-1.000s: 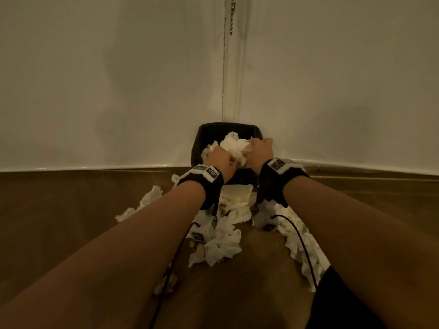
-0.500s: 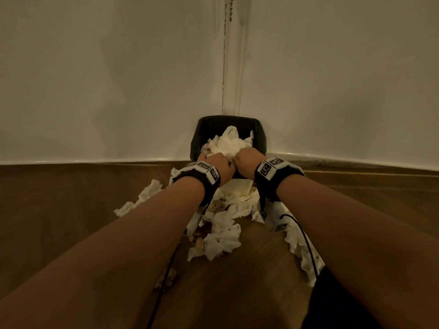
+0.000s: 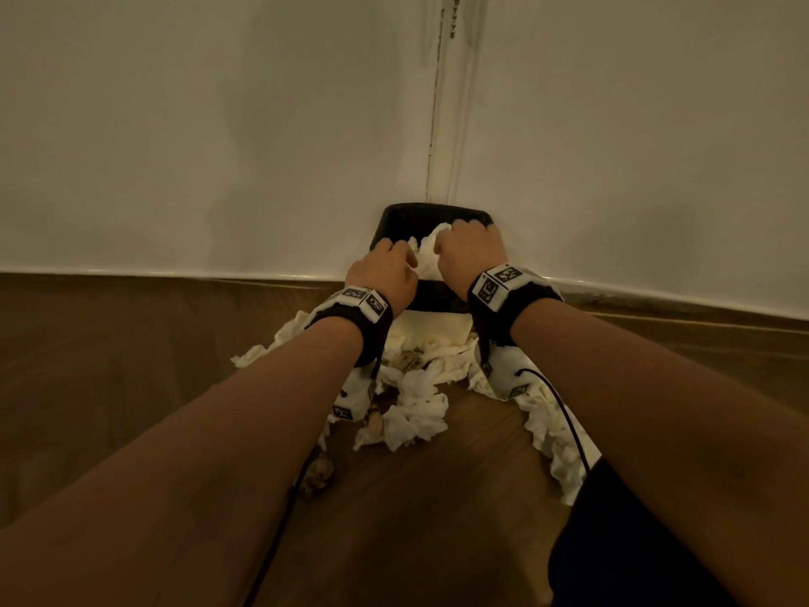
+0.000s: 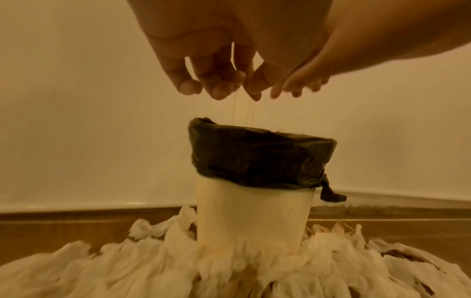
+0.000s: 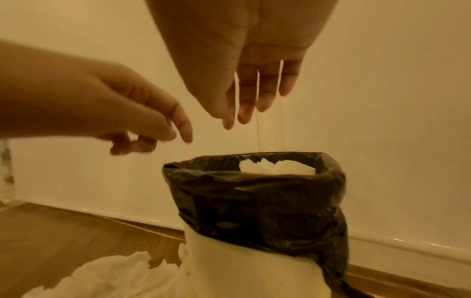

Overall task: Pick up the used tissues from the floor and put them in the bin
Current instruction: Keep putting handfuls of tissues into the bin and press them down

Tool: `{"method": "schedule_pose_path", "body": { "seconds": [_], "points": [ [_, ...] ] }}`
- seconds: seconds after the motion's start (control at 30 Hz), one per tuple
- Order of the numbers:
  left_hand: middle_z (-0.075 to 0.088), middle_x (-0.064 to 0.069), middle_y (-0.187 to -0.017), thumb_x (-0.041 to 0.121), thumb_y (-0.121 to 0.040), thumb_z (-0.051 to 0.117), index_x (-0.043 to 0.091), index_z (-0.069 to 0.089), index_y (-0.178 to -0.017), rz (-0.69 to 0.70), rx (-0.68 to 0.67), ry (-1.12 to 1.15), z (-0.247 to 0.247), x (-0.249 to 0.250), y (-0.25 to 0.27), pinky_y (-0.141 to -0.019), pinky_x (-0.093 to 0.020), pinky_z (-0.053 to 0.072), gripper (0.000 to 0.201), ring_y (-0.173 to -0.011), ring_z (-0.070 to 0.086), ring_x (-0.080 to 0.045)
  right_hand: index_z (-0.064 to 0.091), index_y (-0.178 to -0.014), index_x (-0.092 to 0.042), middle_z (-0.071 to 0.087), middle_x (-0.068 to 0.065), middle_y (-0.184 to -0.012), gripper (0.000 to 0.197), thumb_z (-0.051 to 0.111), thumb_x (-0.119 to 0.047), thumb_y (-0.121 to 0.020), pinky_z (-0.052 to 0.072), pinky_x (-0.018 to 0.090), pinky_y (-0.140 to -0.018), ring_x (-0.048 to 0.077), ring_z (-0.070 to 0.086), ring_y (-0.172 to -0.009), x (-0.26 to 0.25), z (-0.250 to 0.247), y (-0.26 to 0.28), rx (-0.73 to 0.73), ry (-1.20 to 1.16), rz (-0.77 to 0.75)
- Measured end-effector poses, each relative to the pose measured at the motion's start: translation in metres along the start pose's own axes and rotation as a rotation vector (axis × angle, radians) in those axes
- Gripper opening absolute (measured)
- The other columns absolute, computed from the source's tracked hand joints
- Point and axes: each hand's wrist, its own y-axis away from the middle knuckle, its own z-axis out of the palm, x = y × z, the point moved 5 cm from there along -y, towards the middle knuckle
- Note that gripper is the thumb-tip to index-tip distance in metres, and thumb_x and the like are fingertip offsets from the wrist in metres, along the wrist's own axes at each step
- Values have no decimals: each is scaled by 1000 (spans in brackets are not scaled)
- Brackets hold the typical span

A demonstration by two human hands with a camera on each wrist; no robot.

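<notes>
The bin (image 3: 437,211) is white with a black liner (image 5: 254,201) and stands in the wall corner. A white wad of used tissues (image 5: 277,168) lies inside it just below the rim, and shows between my hands as tissues (image 3: 423,261) in the head view. My left hand (image 3: 385,273) hovers over the bin's near left side with fingers (image 4: 216,88) hanging loosely, holding nothing. My right hand (image 3: 470,256) hangs over the opening with straight fingers (image 5: 244,108), also holding nothing. Many crumpled tissues (image 3: 416,414) lie on the wooden floor in front of the bin.
Floor tissues (image 4: 153,262) ring the bin's base (image 4: 254,217) and run back to the right beside my dark-clothed knee (image 3: 634,541). A few brownish soiled scraps (image 3: 319,470) lie among them. White walls and a skirting board close in behind the bin.
Earlier both hands gripped a wad of tissues over the bin. They pushed it down into the opening and let go; now both hands hang empty above it.
</notes>
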Motion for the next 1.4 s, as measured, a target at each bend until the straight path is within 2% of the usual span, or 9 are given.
{"method": "schedule_pose_path", "body": {
  "seconds": [0.23,0.5,0.73,0.93,1.1,1.2,1.27,1.33,1.4],
  "points": [
    [63,-10,-103,32,-93,40,17,57,-109,-180,-255,-71,41,-41,56,-76,-35,51,28,-92,61,-27,56,-121,-13,58,13,-120,30,38,-17,-98,47,35,-81,29,58,-105,-48,1,25,-96,-252,-58],
    [58,-6,-118,23,-92,49,20,58,-114,-225,-467,-77,112,-84,110,-77,-30,46,24,-102,58,-24,66,-105,-10,65,11,-107,25,46,-21,-94,49,33,-82,28,60,-97,-61,94,60,-417,-473,100],
    [39,-10,-131,37,-89,55,29,50,-126,-240,-538,-84,145,-104,120,-93,-37,43,38,-114,48,-31,65,-102,-7,65,14,-101,30,40,-22,-95,48,35,-76,30,60,-92,-59,146,93,-402,-574,266],
    [25,-12,-139,32,-93,51,26,52,-127,-292,-602,-82,169,-111,128,-98,-41,45,35,-108,52,-36,61,-101,-11,63,12,-100,22,42,-21,-95,40,30,-69,30,59,-92,-68,148,83,-287,-679,298],
    [43,-18,-131,25,-93,51,6,61,-115,-327,-639,-102,174,-120,129,-95,-36,44,30,-113,49,-32,58,-103,-8,63,15,-102,22,41,-21,-96,41,31,-69,31,59,-92,-90,164,89,-345,-658,180],
    [61,-17,-109,30,-94,51,3,67,-102,-338,-618,-51,169,-123,127,-79,-32,45,32,-95,59,-29,59,-103,-9,64,15,-101,24,40,-22,-96,39,30,-67,30,60,-91,-100,175,98,-385,-598,127],
    [65,-14,-96,33,-94,51,5,67,-81,-371,-576,-32,166,-126,126,-72,-32,46,34,-83,59,-26,60,-105,-12,63,12,-106,24,40,-23,-96,42,31,-69,29,59,-94,-105,182,104,-432,-586,115],
    [63,-14,-91,30,-93,53,8,59,-68,-376,-563,-28,166,-128,127,-74,-33,46,34,-88,61,-28,57,-114,-15,55,11,-120,25,42,-22,-96,46,37,-83,29,54,-108,-111,192,110,-515,-564,70],
    [59,-12,-104,23,-91,55,8,66,-81,-356,-585,-26,167,-131,130,-85,-33,45,21,-103,57,-28,49,-126,-18,37,12,-136,33,46,-26,-94,41,44,-98,32,39,-124,-117,202,118,-626,-500,16]
  ]
}}
